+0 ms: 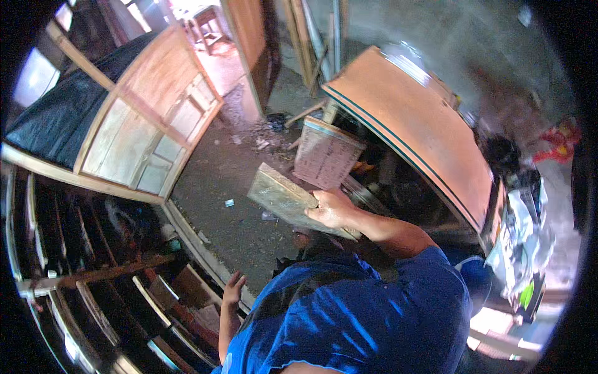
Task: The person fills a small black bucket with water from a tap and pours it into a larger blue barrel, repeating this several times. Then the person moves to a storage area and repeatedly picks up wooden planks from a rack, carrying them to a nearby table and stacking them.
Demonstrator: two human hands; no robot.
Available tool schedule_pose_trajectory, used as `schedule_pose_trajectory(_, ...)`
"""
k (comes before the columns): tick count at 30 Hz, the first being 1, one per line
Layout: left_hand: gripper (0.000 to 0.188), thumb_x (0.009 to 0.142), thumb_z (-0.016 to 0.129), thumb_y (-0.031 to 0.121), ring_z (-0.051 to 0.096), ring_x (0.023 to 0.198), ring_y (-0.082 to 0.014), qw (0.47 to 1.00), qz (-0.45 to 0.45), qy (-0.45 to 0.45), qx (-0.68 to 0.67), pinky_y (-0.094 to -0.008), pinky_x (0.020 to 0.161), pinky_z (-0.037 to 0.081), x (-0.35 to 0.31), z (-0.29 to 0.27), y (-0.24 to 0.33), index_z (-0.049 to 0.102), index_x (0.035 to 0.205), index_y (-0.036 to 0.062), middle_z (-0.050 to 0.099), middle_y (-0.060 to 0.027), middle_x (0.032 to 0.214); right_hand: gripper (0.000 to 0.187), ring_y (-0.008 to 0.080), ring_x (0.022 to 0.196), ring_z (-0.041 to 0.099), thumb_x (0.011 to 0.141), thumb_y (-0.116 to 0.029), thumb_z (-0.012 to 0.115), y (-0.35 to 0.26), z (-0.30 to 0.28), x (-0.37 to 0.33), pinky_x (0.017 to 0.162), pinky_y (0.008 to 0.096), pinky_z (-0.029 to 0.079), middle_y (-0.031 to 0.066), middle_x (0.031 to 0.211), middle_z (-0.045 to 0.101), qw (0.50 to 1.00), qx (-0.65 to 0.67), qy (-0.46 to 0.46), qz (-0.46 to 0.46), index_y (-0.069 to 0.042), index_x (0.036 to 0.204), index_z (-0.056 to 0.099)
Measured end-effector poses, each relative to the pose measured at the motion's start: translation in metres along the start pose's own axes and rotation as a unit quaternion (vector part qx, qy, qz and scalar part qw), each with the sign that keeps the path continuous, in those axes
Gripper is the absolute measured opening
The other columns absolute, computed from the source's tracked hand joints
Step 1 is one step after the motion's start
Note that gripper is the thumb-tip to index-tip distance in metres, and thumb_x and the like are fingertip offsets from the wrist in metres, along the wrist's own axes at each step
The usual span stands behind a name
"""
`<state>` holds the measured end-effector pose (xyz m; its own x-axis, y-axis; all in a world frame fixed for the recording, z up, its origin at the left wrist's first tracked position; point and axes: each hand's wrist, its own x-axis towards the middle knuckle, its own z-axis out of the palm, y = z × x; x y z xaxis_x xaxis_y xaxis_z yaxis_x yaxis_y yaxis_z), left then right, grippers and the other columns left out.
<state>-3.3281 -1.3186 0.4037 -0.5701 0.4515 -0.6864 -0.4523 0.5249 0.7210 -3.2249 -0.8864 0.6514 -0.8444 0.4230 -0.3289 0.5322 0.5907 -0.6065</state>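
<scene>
Board (278, 194) pinched in the fingers of the right hand (331, 210): likely a carrying step, next calling for steady grip; left hand (232, 293) empty, fingers loosely spread.

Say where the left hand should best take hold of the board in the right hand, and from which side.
Probably the left end of the board, coming from the left: that end juts out uncovered, while the right hand grips the long upper edge farther right. The left hand is empty on that side.
</scene>
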Motion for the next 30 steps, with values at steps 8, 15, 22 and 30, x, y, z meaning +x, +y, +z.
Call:
schedule_pose_trajectory(8, 0.041, 0.094, 0.055, 0.033, 0.059, 0.089, -0.0198, 0.901, 0.069, -0.113, 0.413, -0.0374, 0.074, 0.047, -0.09, -0.165, -0.17, 0.056, 0.122, 0.0033, 0.064, -0.0071, 0.1, 0.035, 0.04, 0.083, 0.064, 0.072, -0.031, 0.065, 0.056, 0.023, -0.066, 0.074, 0.0458, 0.051, 0.0217, 0.089, 0.066, 0.982, -0.043, 0.077, 0.166, -0.01, 0.1, 0.067)
schedule_pose_trajectory(15, 0.041, 0.093, 0.053, 0.043, 0.061, 0.084, -0.0213, 0.96, -0.198, -0.05, 0.194, -0.0377, 0.076, 0.047, -0.097, -0.169, -0.188, 0.057, 0.112, 0.0073, 0.064, -0.0126, 0.094, 0.034, 0.0377, 0.093, 0.063, 0.076, -0.032, 0.067, 0.153, 0.002, -0.143, 0.08, 0.0462, 0.051, 0.0186, 0.098, 0.067, 0.963, -0.072, 0.151, 0.213, -0.01, 0.102, 0.065)
schedule_pose_trajectory(22, 0.046, 0.089, 0.06, 0.044, 0.057, 0.102, -0.0241, 0.984, -0.174, 0.031, -0.031, -0.0402, 0.078, 0.044, -0.062, -0.143, -0.126, 0.051, 0.125, 0.0179, 0.057, -0.0031, 0.115, 0.034, 0.0377, 0.097, 0.061, 0.075, -0.026, 0.071, 0.24, 0.006, -0.193, 0.084, 0.0466, 0.049, 0.017, 0.101, 0.066, 0.926, -0.076, 0.137, 0.343, -0.011, 0.105, 0.064)
schedule_pose_trajectory(30, 0.047, 0.09, 0.061, 0.036, 0.056, 0.104, -0.0197, 0.97, -0.046, -0.076, 0.225, -0.0388, 0.079, 0.046, -0.041, -0.114, -0.061, 0.05, 0.129, 0.0122, 0.058, -0.0053, 0.121, 0.041, 0.0338, 0.105, 0.06, 0.077, -0.028, 0.073, 0.344, 0.027, -0.22, 0.087, 0.0445, 0.049, 0.0124, 0.109, 0.066, 0.887, -0.061, 0.149, 0.433, -0.017, 0.115, 0.062)
